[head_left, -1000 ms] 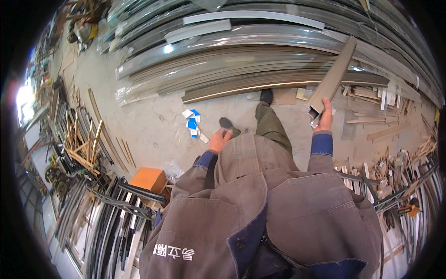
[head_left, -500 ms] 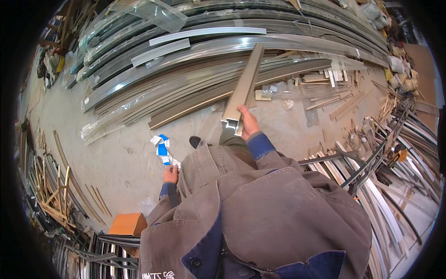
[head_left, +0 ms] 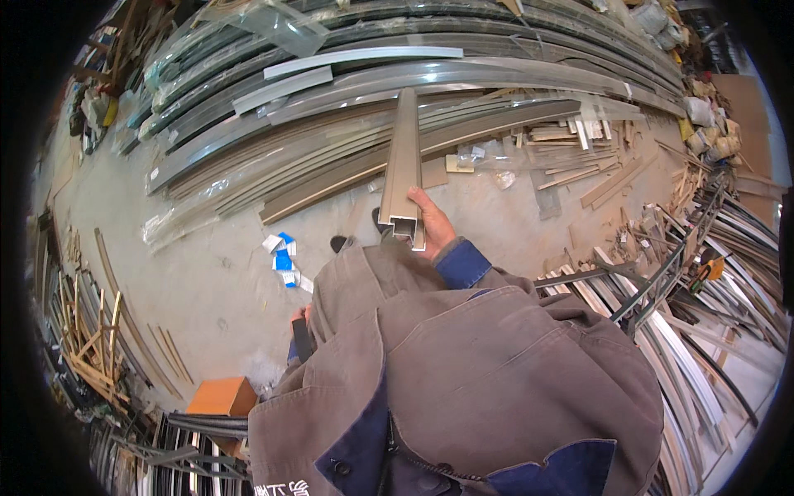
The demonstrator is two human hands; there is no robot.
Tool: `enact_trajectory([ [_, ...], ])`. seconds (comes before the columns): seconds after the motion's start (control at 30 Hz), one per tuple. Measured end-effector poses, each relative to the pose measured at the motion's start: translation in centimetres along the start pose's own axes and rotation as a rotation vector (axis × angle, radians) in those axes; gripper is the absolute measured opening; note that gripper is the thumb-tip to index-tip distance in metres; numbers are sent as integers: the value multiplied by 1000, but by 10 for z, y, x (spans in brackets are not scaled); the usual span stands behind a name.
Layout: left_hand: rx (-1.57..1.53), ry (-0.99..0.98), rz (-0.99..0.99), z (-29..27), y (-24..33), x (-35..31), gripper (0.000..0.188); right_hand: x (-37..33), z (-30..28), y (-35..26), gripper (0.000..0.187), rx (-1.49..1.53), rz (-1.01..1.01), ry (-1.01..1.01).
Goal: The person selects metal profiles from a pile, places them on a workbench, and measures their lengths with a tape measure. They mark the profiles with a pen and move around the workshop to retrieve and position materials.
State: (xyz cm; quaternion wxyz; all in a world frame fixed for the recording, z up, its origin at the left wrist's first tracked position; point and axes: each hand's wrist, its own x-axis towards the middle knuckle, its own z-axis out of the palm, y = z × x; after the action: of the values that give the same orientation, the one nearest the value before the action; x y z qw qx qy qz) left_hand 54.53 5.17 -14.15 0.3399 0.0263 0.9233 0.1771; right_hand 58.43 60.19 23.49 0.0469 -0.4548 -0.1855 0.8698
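Observation:
My right hand (head_left: 432, 221) grips a long bronze-coloured metal profile (head_left: 404, 157) near its close end. The cut end shows a hollow channel section with pale edges, and the far end points away over the stacked profiles. Low at my left side, my left hand (head_left: 301, 314) is mostly covered by my sleeve and clothing. A strip of blue and white labels (head_left: 284, 260) trails out ahead of it. The strip's near end runs toward the fingers, which hardly show.
Long profiles in clear plastic wrap (head_left: 331, 149) lie across the floor ahead. Offcuts (head_left: 579, 157) are scattered to the right, and a rack of profile pieces (head_left: 670, 331) stands at my right. Wooden strips (head_left: 99, 339) and an orange-brown box (head_left: 222, 397) are at my left.
The bronze profile has swung left and now points more straight ahead, with my right hand moving along. My left hand has drawn back toward my body, and less of it shows.

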Motion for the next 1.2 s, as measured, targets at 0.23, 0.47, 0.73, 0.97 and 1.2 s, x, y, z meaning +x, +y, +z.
enact_trajectory([
  [0.23, -50, -100, 86, -77, 162, -46, 55, -5, -41, 13, 40, 58, 169, -161],
  [0.47, -131, -3, -53, -76, 210, -98, 52, 28, -77, 22, 50, -200, 263, -47],
  [0.73, -209, 290, -39, -42, 213, -144, 41, 31, -53, -28, 44, -348, 357, -63],
  [0.97, -480, 160, -221, -28, 176, -168, 55, 61, -25, -15, 51, -238, 466, -278],
  [1.2, -735, 218, -344, -57, 155, -210, 47, -7, 77, 43, 54, -240, 607, -414],
])
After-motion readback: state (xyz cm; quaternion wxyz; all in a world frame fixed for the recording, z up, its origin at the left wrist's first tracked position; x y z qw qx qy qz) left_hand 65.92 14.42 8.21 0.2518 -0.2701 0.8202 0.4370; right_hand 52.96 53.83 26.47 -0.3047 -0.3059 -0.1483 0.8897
